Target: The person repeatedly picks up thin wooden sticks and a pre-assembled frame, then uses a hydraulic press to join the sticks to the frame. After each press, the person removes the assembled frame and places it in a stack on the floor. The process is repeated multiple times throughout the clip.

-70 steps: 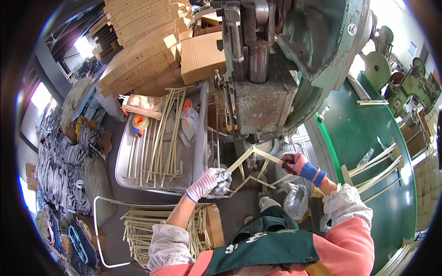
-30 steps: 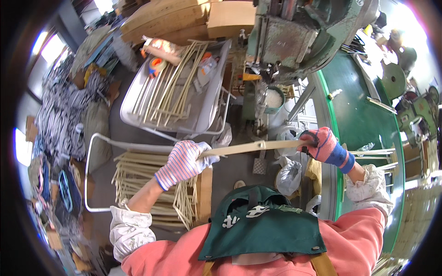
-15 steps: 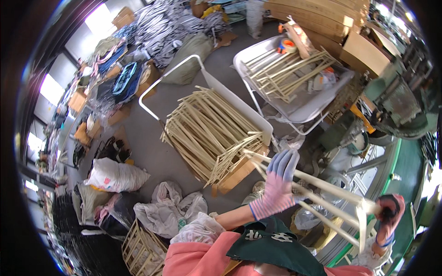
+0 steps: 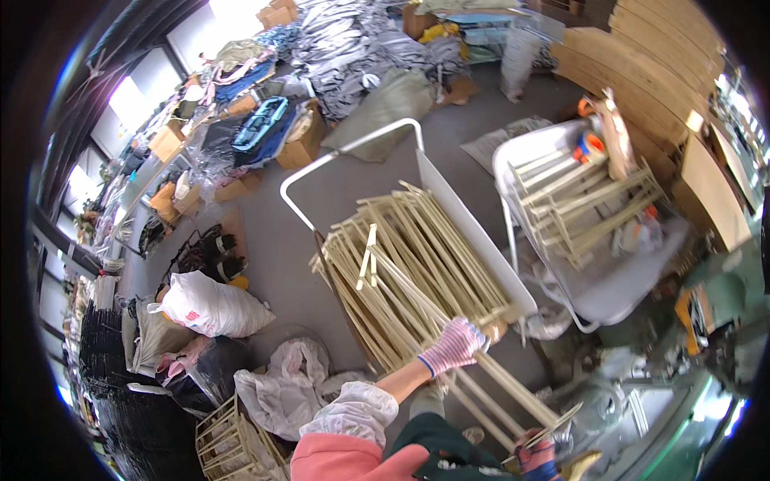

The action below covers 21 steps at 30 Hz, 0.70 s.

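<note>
My left hand [image 4: 453, 346], in a pink striped glove, is closed around a long pale wooden frame [image 4: 513, 390]. Thin parallel rails make up this frame, with short crosspieces near its ends. My right hand [image 4: 536, 454], gloved in pink and dark fabric, grips its near right end at the lower edge. The far end slants over a stack of similar pale frames [image 4: 401, 256], which lies in a white cart [image 4: 475, 228] with a tubular handle. I cannot tell whether the held frame touches the stack.
To the right stands another white cart [image 4: 634, 301] with several pale frames, an orange tape roll [image 4: 589, 147] and plastic bags. A white sack [image 4: 212, 306] and a heap of pale cloth [image 4: 293, 385] lie at left. Green machinery [image 4: 726, 301] stands at right.
The held frame has swung from over the right-hand conveyor to over the cart's stack. Both hands have moved left and lower in the view, which has itself turned right.
</note>
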Each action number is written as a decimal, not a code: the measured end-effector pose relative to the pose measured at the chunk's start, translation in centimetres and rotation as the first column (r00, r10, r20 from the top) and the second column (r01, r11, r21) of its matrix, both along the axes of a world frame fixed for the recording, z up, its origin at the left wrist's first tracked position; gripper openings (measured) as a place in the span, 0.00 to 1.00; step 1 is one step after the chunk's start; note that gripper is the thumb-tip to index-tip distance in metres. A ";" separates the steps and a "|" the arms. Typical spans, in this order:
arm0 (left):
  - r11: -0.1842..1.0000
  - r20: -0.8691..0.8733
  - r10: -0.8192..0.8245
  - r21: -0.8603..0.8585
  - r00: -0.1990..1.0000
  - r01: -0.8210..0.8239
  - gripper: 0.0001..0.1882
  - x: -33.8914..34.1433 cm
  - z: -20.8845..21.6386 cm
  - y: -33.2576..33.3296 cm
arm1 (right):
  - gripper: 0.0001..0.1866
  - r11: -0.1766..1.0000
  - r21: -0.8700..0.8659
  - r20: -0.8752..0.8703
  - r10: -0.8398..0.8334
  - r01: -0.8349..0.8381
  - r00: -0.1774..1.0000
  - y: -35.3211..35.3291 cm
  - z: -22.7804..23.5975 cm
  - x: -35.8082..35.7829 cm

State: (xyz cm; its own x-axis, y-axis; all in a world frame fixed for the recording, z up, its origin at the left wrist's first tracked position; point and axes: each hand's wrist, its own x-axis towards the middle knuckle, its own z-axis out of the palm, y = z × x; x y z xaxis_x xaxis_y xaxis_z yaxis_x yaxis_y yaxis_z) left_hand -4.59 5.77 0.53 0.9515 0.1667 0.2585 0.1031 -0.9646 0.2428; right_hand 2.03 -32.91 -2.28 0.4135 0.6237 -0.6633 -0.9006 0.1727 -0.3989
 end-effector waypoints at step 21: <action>0.304 -0.486 0.835 0.015 0.259 -0.953 0.32 -13.6 -24.9 19.5 | 0.20 0.638 -0.039 -0.682 0.546 -0.769 0.487 32.3 -40.0 -21.0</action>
State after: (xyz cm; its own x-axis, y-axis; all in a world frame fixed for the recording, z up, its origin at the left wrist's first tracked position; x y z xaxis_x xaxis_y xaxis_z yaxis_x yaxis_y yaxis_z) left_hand -18.24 25.30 -24.37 0.1287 0.9638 -0.2335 0.9844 -0.0957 0.1475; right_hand -18.95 -0.57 -42.27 -0.5527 0.2635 -0.7906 -0.7365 -0.5982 0.3156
